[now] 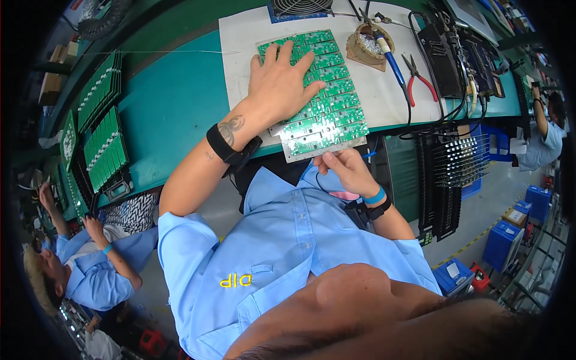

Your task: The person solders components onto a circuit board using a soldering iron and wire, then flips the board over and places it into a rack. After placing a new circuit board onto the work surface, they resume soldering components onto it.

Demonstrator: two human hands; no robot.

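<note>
A green circuit board panel point(331, 90), made of several rows of small boards with silvery solder spots, lies on a white sheet and juts over the near edge of the bench. My left hand point(279, 84) rests flat across its far left part, fingers spread, hiding some of the rows. At the panel's near edge, my right hand point(348, 172) has its thumb and fingers pinched on the border. Its other fingers curl beneath and are partly hidden.
Right of the panel are a soldering iron point(391, 63) on a round holder point(367, 45), red-handled pliers point(421, 84) and black cables. A fan point(300, 7) stands at the back. Racked green boards point(105, 141) stand at left. A co-worker point(99, 264) sits left.
</note>
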